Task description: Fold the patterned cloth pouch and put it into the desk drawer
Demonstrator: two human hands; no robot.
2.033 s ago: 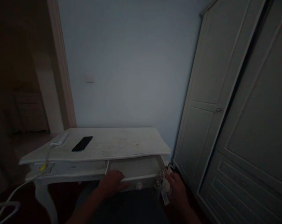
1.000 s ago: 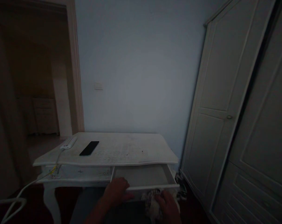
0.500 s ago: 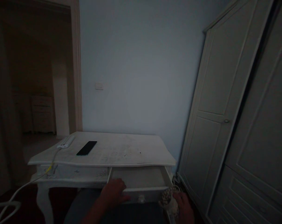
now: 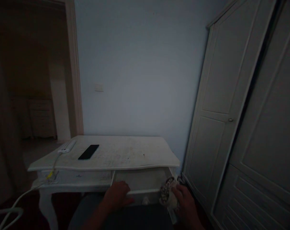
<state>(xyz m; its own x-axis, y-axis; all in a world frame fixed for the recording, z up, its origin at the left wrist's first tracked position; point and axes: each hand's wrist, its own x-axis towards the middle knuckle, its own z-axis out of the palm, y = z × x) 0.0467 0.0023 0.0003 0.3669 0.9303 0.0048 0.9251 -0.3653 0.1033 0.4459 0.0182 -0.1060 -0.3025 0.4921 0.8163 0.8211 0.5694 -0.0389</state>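
Note:
A white desk [image 4: 116, 153] stands against a pale wall in dim light. Its right drawer [image 4: 141, 180] is pulled partly out. My left hand [image 4: 118, 194] grips the drawer's front edge near its left end, fingers curled over it. My right hand [image 4: 184, 201] is closed on a small patterned cloth [image 4: 167, 191], held at the drawer's right front corner. A round knob [image 4: 145, 201] shows on the drawer front between my hands.
A black phone [image 4: 88, 151] and a white power strip [image 4: 66, 146] lie on the desk's left part; a white cable [image 4: 22, 195] hangs off that end. A tall white wardrobe [image 4: 243, 121] fills the right. A dark doorway [image 4: 30, 80] opens at the left.
The drawer was drawn further out a second ago and now sits a bit further in. My right hand with the cloth dipped below the drawer front, then rose to its right corner.

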